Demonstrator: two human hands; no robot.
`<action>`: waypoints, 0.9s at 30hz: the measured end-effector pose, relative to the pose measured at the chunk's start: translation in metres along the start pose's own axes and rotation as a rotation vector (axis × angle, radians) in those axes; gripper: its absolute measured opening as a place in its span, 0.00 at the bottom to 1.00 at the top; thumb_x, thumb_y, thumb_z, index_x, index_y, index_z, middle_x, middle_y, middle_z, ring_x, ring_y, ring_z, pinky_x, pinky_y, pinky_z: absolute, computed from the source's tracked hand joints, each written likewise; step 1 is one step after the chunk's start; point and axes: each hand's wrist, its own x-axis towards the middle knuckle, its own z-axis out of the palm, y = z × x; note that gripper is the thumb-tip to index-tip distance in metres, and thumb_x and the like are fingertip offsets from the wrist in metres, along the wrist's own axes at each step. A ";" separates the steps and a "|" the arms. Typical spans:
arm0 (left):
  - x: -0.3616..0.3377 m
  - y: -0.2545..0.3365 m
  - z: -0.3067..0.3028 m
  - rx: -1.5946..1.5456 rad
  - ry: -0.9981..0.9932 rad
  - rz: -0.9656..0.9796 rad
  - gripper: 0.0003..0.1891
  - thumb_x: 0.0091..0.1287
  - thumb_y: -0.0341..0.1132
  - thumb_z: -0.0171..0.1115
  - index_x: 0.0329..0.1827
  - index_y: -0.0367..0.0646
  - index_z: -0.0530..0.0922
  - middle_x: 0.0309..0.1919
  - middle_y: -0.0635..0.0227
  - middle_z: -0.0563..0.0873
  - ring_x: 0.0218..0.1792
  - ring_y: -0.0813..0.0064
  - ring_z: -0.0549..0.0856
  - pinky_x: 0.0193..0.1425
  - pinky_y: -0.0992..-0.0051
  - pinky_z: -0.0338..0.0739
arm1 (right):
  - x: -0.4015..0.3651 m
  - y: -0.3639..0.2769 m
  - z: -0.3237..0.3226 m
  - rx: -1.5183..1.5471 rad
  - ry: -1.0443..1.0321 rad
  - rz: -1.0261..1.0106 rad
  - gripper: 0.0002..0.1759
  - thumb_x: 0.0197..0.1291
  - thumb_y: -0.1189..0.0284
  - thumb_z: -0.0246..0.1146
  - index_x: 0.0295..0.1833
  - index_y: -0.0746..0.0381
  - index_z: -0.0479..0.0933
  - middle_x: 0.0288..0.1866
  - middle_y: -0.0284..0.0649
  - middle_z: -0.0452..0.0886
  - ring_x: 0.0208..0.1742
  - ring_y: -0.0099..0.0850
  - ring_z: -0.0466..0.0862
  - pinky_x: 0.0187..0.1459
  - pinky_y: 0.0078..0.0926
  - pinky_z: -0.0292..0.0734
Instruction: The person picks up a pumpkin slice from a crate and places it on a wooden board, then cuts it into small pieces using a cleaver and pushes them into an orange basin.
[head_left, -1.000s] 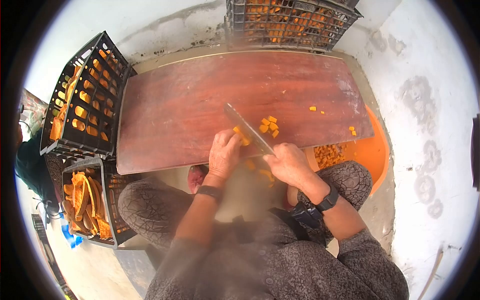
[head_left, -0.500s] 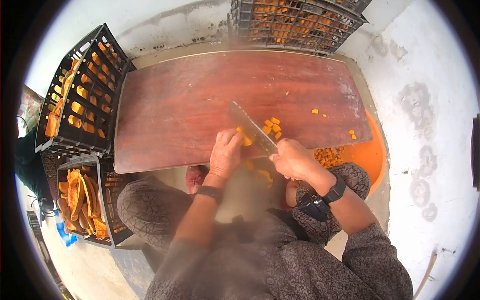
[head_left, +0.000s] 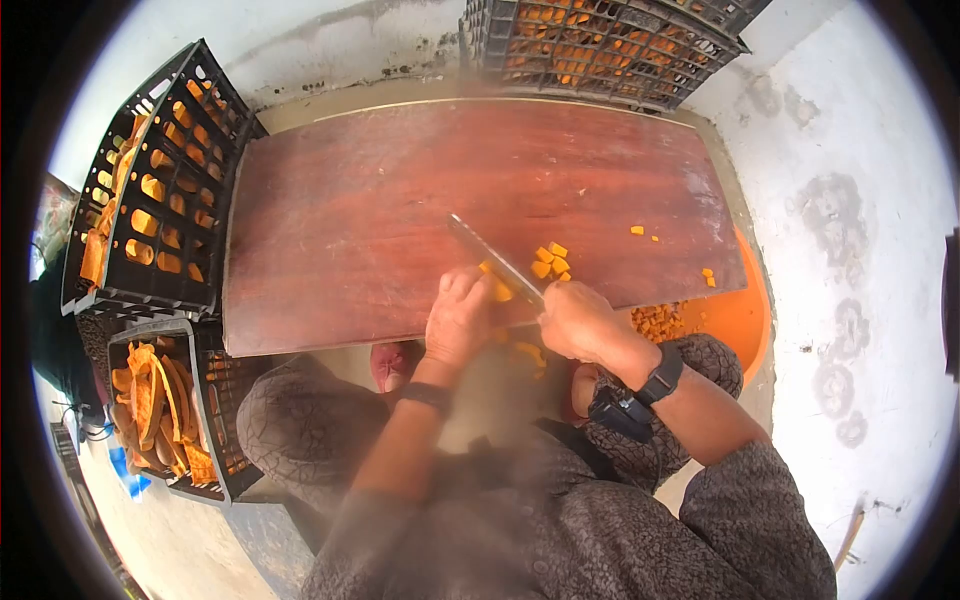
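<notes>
The right hand (head_left: 580, 320) grips the knife (head_left: 492, 258), blade down on the board (head_left: 400, 200); the left hand (head_left: 458, 318) pins an orange strip (head_left: 497, 290) at the near edge, cubes (head_left: 552, 262) just beside the blade

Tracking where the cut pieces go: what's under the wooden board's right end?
An orange basin sticks out there, with a heap of orange cubes inside. The board and the person's knee cover the rest, so its fill cannot be seen.
</notes>
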 end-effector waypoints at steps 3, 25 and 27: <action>0.000 0.003 0.000 -0.006 -0.013 -0.027 0.11 0.61 0.22 0.62 0.46 0.40 0.78 0.44 0.57 0.81 0.48 0.51 0.79 0.54 0.60 0.76 | 0.011 0.006 0.012 0.009 0.104 -0.054 0.16 0.63 0.69 0.61 0.38 0.75 0.82 0.30 0.60 0.83 0.39 0.55 0.86 0.44 0.46 0.80; -0.004 -0.004 0.002 0.020 0.058 0.058 0.12 0.58 0.21 0.65 0.44 0.42 0.79 0.43 0.60 0.82 0.46 0.54 0.80 0.50 0.60 0.78 | -0.013 0.018 0.006 0.154 0.215 -0.105 0.17 0.64 0.68 0.62 0.40 0.75 0.81 0.30 0.60 0.82 0.35 0.52 0.86 0.40 0.45 0.79; -0.005 -0.004 0.001 0.020 0.050 0.063 0.12 0.58 0.21 0.65 0.44 0.42 0.79 0.43 0.60 0.81 0.46 0.54 0.80 0.50 0.61 0.78 | -0.022 0.011 0.000 0.116 0.154 -0.064 0.17 0.63 0.67 0.64 0.41 0.74 0.81 0.36 0.63 0.83 0.43 0.57 0.85 0.45 0.47 0.78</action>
